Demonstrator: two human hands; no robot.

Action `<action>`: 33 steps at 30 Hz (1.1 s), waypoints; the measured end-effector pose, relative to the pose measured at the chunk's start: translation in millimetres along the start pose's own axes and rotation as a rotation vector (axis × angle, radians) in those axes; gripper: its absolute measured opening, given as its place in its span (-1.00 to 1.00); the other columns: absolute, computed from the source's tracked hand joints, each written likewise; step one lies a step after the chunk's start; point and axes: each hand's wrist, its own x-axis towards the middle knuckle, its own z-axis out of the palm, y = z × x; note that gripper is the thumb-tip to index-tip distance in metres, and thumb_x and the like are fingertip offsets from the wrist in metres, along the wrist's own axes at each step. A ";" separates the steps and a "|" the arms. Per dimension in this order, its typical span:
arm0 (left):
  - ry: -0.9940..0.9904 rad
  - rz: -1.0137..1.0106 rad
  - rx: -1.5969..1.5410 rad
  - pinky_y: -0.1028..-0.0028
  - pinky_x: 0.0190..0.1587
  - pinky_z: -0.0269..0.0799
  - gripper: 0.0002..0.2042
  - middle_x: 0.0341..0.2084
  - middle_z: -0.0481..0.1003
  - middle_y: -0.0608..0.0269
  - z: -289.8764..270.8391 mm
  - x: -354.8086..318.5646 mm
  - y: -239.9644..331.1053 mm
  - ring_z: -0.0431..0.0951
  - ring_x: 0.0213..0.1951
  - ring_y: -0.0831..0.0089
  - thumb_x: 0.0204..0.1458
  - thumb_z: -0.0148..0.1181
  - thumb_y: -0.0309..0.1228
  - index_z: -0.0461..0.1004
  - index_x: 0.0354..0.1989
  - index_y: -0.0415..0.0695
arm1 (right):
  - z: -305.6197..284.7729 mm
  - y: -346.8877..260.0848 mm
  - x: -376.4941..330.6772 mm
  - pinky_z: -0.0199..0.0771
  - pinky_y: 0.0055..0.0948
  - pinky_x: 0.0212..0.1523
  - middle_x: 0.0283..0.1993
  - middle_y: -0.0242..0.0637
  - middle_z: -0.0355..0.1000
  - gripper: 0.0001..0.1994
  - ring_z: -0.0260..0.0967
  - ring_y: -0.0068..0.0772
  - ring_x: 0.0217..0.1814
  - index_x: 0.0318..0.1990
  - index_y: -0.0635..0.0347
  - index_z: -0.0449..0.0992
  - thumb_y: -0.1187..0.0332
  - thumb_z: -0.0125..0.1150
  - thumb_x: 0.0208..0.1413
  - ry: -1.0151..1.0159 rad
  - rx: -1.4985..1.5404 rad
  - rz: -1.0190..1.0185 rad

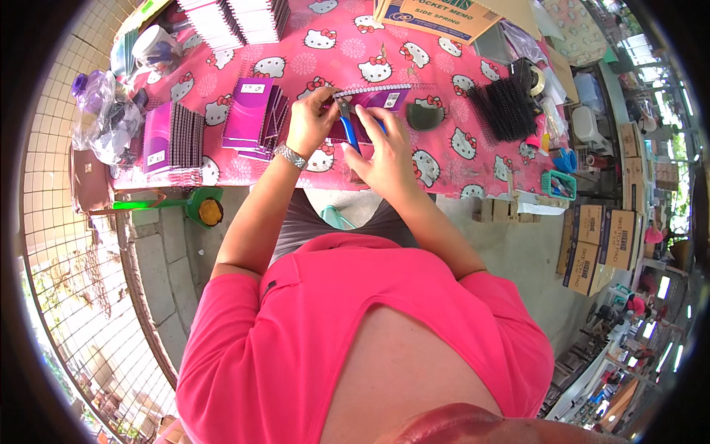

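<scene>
Pink shirt, right hand fingers grasping blue-handled pliers, left hand pinching purple notebook, pink cartoon-cat tablecloth, tiled floor

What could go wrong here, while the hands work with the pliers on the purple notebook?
1. The pliers sit close between the left hand and right hand, so a slip might pinch a finger.
2. The notebook is held near the table edge and might drop to the floor.

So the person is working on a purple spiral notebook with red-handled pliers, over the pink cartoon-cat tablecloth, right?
Not quite: the head view shows blue handles on the pliers, not red. The rest holds: both hands work on a purple spiral notebook over the pink cartoon-cat tablecloth.
</scene>
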 end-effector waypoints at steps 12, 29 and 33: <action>0.163 0.071 0.090 0.47 -0.44 0.50 -0.77 -0.35 0.58 0.16 -27.2 -1.9 41.6 0.58 -0.45 0.37 -0.02 0.32 -0.53 0.59 -0.15 -0.12 | -9.2 33.6 -41.2 0.49 -0.34 -0.01 -0.03 -0.12 0.42 -0.47 0.42 -0.27 0.05 0.25 0.21 0.34 0.29 0.28 0.13 -0.190 0.802 0.491; -0.380 0.581 0.690 0.25 0.02 0.44 -0.65 -0.10 0.47 0.22 -3.8 -1.0 47.4 0.50 -0.08 0.19 -0.12 0.37 -0.24 0.50 -0.18 -0.12 | -79.9 301.1 -41.7 0.49 -0.12 -0.06 -0.23 -0.17 0.49 -0.78 0.47 -0.06 -0.11 -0.17 0.12 0.56 0.31 0.25 0.02 -0.028 -0.826 0.431; -0.528 0.640 0.691 0.32 -0.19 0.54 -0.71 -0.29 0.47 0.24 15.9 -16.0 40.1 0.53 -0.19 0.27 -0.14 0.30 -0.35 0.49 -0.21 -0.11 | -87.8 300.4 -31.9 0.49 -0.13 -0.03 -0.22 -0.17 0.49 -0.75 0.47 -0.06 -0.09 -0.13 0.10 0.58 0.33 0.24 0.00 -0.088 -0.733 0.453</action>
